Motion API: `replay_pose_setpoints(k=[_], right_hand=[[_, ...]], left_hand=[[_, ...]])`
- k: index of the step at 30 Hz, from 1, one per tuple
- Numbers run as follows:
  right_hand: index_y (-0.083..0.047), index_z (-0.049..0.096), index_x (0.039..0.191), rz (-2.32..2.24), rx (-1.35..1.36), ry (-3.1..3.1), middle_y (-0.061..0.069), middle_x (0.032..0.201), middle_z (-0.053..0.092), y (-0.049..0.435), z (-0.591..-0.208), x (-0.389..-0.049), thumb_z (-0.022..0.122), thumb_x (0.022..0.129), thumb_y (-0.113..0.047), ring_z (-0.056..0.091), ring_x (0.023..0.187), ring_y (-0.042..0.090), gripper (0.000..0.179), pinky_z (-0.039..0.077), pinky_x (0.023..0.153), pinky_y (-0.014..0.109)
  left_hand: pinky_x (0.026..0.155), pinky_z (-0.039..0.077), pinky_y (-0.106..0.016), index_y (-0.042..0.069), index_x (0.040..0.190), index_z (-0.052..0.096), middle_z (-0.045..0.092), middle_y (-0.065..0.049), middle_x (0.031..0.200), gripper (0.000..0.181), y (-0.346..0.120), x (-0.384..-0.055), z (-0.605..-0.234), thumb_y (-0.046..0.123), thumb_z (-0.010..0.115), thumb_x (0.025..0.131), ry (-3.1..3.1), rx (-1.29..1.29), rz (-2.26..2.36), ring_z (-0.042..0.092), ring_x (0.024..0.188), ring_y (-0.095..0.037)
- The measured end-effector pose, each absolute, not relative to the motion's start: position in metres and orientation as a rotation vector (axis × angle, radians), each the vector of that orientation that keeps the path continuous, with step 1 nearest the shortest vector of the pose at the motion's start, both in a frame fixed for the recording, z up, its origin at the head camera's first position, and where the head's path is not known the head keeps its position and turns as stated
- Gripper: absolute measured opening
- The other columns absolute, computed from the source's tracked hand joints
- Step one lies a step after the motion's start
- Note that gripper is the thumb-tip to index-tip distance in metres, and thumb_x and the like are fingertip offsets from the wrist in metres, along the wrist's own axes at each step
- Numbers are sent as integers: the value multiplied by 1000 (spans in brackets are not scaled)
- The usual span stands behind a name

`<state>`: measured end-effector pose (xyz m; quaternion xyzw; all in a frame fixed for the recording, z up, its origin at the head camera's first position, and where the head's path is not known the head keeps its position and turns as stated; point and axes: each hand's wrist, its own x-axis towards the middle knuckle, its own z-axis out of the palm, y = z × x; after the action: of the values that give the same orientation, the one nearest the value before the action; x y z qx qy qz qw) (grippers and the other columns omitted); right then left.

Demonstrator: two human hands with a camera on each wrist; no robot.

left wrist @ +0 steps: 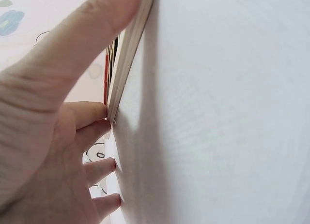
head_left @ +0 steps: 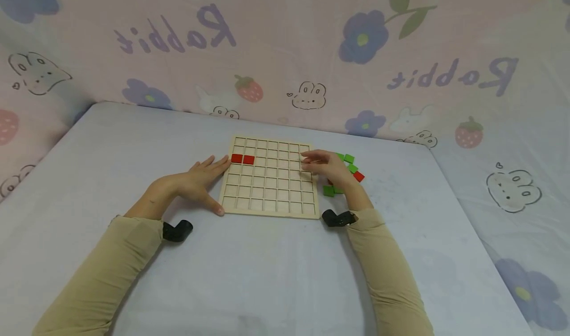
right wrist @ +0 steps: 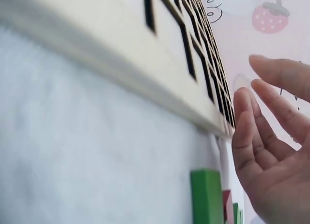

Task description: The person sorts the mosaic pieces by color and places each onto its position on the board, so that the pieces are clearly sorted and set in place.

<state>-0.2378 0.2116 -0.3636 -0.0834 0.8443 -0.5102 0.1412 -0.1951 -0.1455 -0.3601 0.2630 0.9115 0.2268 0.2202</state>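
A pale wooden grid board [head_left: 270,214] lies flat on the table. Two red square tiles [head_left: 248,160] sit side by side in its left part, in the third row from the far edge. My left hand [head_left: 196,180] rests along the board's left side, fingers spread, with thumb [left wrist: 97,25] and fingertips at the edge. Over the board's right edge hovers my right hand [head_left: 329,168]. Its fingers [right wrist: 286,108] bend loosely, apart from the thumb, and no tile shows between them.
Loose green tiles [head_left: 328,191] and a red tile [head_left: 358,176] lie scattered right of the board, partly hidden by the right hand. A patterned cloth [head_left: 285,54] hangs behind the white table [head_left: 267,276]. Black wrist mounts [head_left: 178,231] sit at both cuffs.
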Motion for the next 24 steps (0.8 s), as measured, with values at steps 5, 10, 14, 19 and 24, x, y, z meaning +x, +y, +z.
replay_pose_setpoints(k=[5, 10, 14, 19, 24], right_hand=[[-7, 57, 132, -1452, -244, 2457, 17, 124, 61, 220, -365, -237, 67, 89, -17, 60, 100, 14, 46, 50, 79, 29], [-7, 56, 133, -1440, -210, 2458, 17, 128, 60, 228, -365, -236, 69, 88, -18, 60, 104, 14, 48, 49, 88, 30], [-8, 56, 133, -1404, -186, 2468, 16, 130, 59, 234, -364, -236, 69, 88, -19, 57, 113, 22, 48, 46, 96, 34], [-9, 57, 132, -1349, -189, 2517, 14, 128, 60, 243, -364, -234, 69, 88, -21, 57, 115, 24, 47, 44, 102, 39], [-9, 58, 130, -1350, -184, 2523, 14, 126, 62, 251, -363, -231, 69, 88, -21, 59, 109, 17, 46, 45, 100, 35]], left_hand=[[115, -6, -61, 1, 153, 7, -2, -16, 162, 127, -146, -194, -359, 50, 84, 65, 2518, 724, 635, -10, 146, -42], [116, -6, -60, 2, 153, 7, -2, -15, 162, 127, -146, -194, -359, 49, 84, 64, 2517, 710, 642, -10, 146, -42], [116, -6, -60, 3, 154, 7, -2, -14, 162, 127, -145, -194, -359, 49, 84, 64, 2513, 701, 647, -10, 146, -42], [116, -5, -60, 2, 153, 7, -2, -15, 162, 127, -145, -194, -359, 49, 84, 64, 2519, 702, 639, -10, 146, -42], [116, -6, -60, 2, 154, 7, -2, -15, 162, 127, -145, -194, -359, 49, 84, 65, 2513, 703, 640, -10, 146, -42]])
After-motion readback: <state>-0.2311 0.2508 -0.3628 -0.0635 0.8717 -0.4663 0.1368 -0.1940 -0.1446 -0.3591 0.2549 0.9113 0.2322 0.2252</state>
